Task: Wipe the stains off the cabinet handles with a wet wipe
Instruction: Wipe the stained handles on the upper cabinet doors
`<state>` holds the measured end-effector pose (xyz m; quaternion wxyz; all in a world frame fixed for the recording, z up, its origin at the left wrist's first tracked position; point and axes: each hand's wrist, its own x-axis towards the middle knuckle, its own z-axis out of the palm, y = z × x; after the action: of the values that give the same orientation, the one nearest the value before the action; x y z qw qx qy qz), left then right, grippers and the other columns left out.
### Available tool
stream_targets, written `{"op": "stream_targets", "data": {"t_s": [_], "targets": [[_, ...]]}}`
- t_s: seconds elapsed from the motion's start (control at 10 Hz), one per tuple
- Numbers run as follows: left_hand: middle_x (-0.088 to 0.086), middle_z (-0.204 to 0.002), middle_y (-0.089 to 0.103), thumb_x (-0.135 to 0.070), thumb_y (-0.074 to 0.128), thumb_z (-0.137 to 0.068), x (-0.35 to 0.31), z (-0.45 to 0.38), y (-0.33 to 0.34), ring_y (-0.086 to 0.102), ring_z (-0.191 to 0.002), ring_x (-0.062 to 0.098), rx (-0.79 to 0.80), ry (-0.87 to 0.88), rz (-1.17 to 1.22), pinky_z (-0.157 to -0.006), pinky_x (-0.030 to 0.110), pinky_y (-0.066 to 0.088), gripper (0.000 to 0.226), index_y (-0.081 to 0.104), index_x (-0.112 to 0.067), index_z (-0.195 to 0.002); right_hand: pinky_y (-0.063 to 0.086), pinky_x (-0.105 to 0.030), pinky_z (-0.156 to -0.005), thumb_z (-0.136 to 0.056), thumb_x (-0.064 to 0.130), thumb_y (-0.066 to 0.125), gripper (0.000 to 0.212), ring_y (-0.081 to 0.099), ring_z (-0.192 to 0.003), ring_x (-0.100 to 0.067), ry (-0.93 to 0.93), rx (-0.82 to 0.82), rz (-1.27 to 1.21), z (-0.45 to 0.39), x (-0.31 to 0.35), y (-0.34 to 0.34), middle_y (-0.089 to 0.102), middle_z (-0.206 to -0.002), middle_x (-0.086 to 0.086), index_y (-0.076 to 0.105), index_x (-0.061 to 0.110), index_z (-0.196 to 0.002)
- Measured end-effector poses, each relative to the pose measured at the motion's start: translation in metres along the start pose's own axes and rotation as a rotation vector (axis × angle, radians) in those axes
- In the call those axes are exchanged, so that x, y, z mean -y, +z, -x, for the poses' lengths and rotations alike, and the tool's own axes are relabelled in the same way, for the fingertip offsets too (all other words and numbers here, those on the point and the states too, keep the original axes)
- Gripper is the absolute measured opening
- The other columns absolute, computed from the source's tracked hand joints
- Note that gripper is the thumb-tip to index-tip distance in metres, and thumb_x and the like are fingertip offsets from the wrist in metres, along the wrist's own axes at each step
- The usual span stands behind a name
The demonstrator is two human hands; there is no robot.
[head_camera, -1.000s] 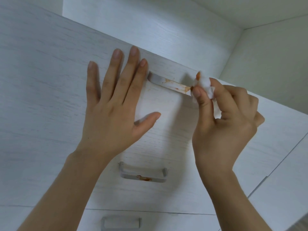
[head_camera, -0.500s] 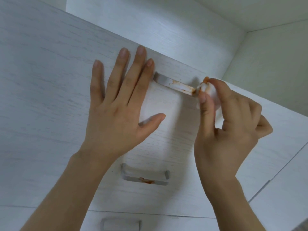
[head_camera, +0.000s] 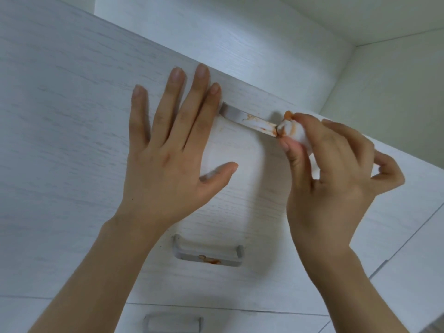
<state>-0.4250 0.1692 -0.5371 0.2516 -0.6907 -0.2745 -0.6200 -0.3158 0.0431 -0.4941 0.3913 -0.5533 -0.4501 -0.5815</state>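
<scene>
Top handle (head_camera: pixel 242 117) runs from frame centre down-right. Right hand (head_camera: pixel 336 179) pinches wipe (head_camera: pixel 294 131) at its right end; left hand (head_camera: pixel 168 152) lies flat, fingers spread.

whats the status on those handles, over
Left hand flat on drawer front. Right hand pinches wet wipe at top handle, smears remain. Middle handle stained. Nothing blocking.

Pale wood-grain cabinet fronts (head_camera: pixel 60 116); off-white wall (head_camera: pixel 396 87), perhaps ceiling above.
</scene>
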Motion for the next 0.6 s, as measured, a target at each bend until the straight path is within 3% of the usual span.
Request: {"op": "stream_targets", "data": {"t_s": [0.4, 0.6], "targets": [[0.014, -0.155, 0.022, -0.058, 0.051, -0.087, 0.001, 0.000, -0.003, 0.016, -0.143, 0.032, 0.023, 0.000, 0.017, -0.115, 0.053, 0.001, 0.086, 0.024, -0.005, -0.148, 0.024, -0.039, -0.084, -0.094, 0.031, 0.058, 0.020, 0.052, -0.093, -0.012, 0.024, -0.056, -0.015, -0.001, 0.005, 0.001, 0.069, -0.089, 0.007, 0.070, 0.019, -0.104], [0.015, -0.155, 0.023, -0.057, 0.052, -0.087, 0.000, 0.000, -0.003, 0.017, -0.143, 0.032, 0.016, -0.005, 0.009, -0.115, 0.053, 0.002, 0.085, 0.025, -0.005, -0.148, 0.024, -0.038, -0.085, -0.094, 0.031, 0.057, 0.019, 0.058, -0.092, -0.012, 0.013, -0.058, -0.033, -0.002, 0.009, 0.002, 0.070, -0.088, 0.011, 0.070, 0.020, -0.102]]}}
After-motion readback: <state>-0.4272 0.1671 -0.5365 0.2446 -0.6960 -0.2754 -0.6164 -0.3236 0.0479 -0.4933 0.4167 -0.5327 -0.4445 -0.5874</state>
